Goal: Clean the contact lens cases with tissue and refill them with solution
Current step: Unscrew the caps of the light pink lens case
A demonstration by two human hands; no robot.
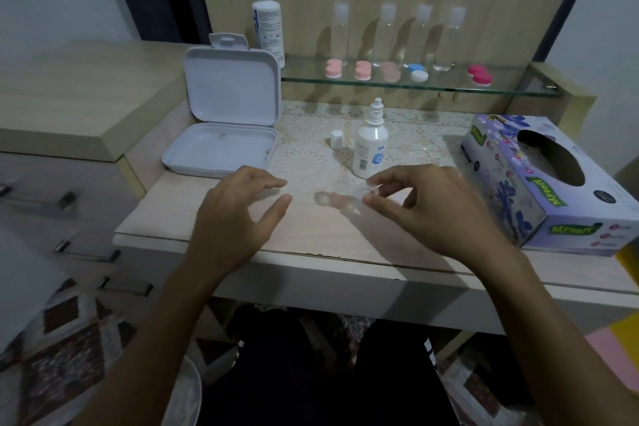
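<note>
Head view shows the pale wooden desk (345,252) with a lace mat under glass, and at its right edge lies the purple flowered cardboard tissue box (539,180), its oval opening facing up. Toward the back left corner sits the white plastic hinged storage box (224,121), lid standing open. Near the middle of the desk stands the small white solution bottle (369,145), upright, nozzle pointing up, with its little white cap (336,139) just beside it on the left. The left hand (235,211) hovers above the front part of the desk with fingers spread and relaxed, holding nothing. The right hand (432,204) pinches, between thumb and forefinger, one end of the clear transparent plastic contact lens case (340,195), which is in front of the bottle, between the two hands. Its long axis seems to run left to right, roughly along the front edge of the desk, the free end pointing to the left hand; I cannot tell whether it rests on the surface or is lifted a little. I judge the step is the wiping or filling of this case. To do it well, the left hand should steady the free end, keep both wells level and facing up, and a tissue should dry each well fully before the solution goes in.
</note>
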